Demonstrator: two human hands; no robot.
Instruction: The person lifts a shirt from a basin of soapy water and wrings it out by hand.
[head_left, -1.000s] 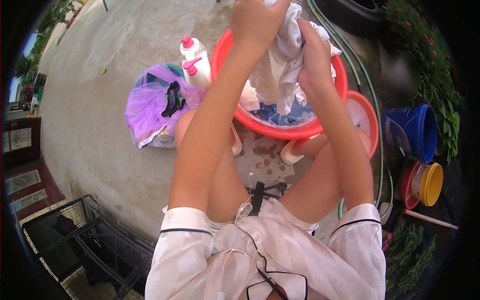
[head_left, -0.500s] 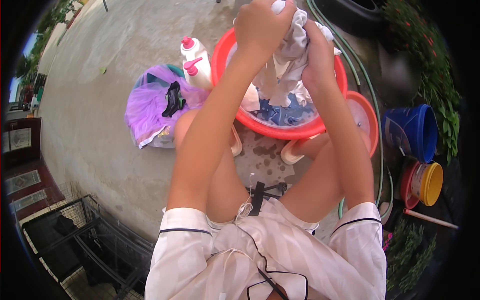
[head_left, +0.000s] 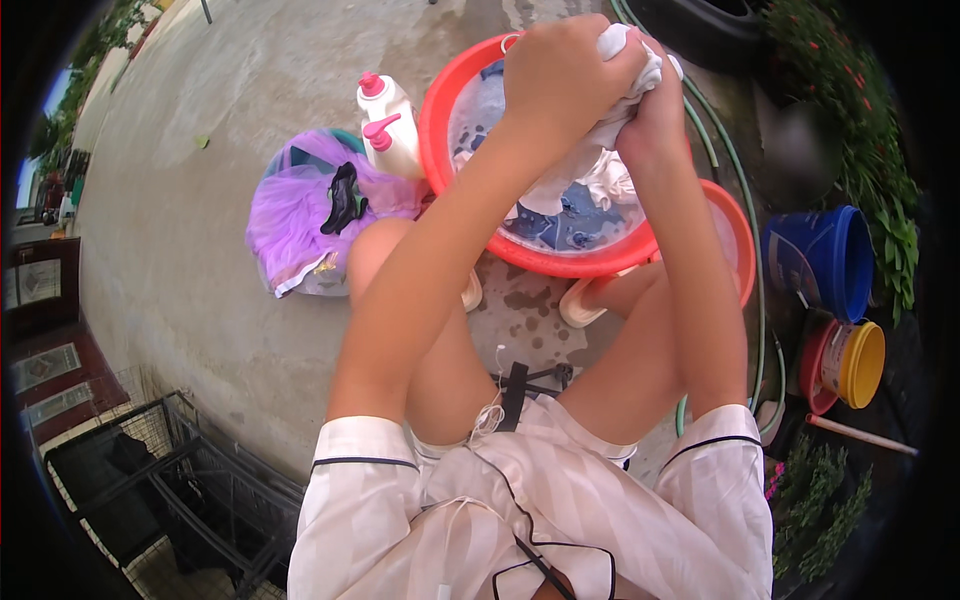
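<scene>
Over a red basin of soapy water, both my hands grip a wet white garment. My left hand is closed round its bunched upper part. Against it, my right hand is closed on the same cloth, the knuckles close together. Part of the garment hangs down into the basin; its exact kind does not show. A crumpled white piece lies in the basin below my right hand, and dark blue patterned cloth shows through the water.
Left of the basin stand white pump bottles and a tub heaped with purple tulle, a black item on top. To the right are a smaller red basin, a green hose, a blue bucket and a yellow bucket.
Both hands have come slightly down and to the right. The garment is bunched more tightly between them, and less of it hangs loose above the basin.
</scene>
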